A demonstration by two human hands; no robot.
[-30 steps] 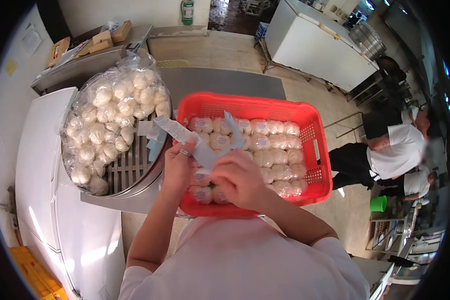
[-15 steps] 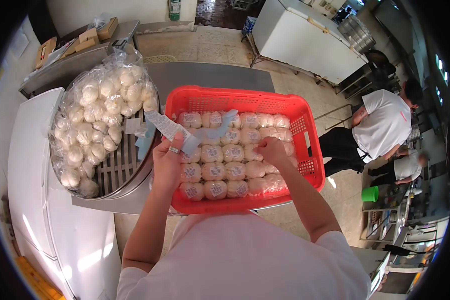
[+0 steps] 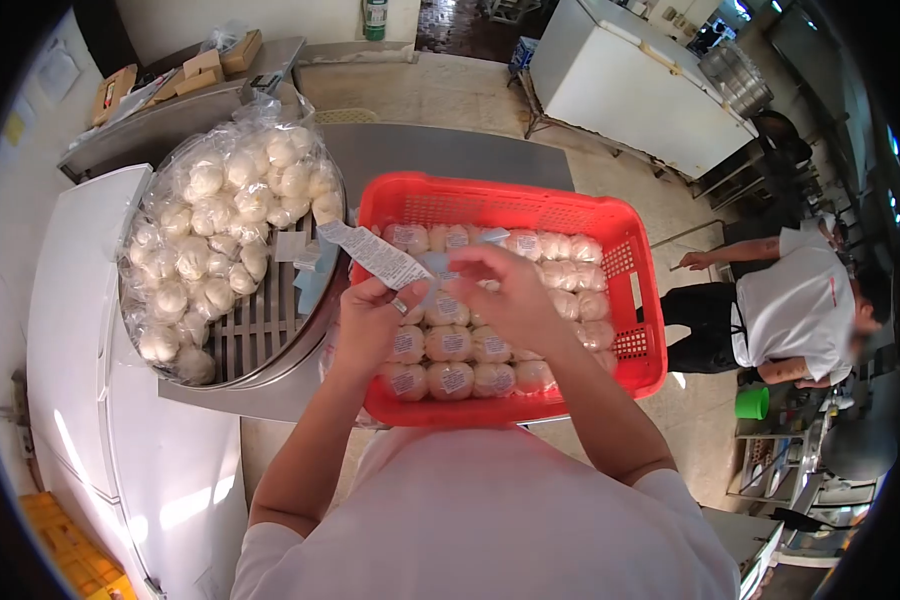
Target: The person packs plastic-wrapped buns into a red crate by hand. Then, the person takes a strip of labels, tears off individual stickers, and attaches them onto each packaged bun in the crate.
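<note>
A strip of printed labels [image 3: 380, 256] on pale backing paper is pinched in my left hand [image 3: 372, 315], above the left side of a red plastic crate [image 3: 638, 345]. My right hand [image 3: 510, 300] is at the strip's right end, fingers curled inward; what they hold, if anything, I cannot make out. Below both hands, rows of round white buns in clear wrap [image 3: 450, 343] fill the crate. Buns in the left columns carry printed labels, while those at the right show none. My right hand hides some of the middle buns.
Left of the crate, a round slatted steamer tray [image 3: 260, 340] holds bagged white buns [image 3: 210, 215] and paper scraps. Both stand on a grey metal table [image 3: 450, 150]. A white chest freezer [image 3: 630, 90] is at the back. To the right, a person in a white shirt [image 3: 795, 300] stands.
My right hand has moved left and up, from an unlabelled bun at the right to the label strip's end. My left hand stays on the strip. The person at the right has turned.
</note>
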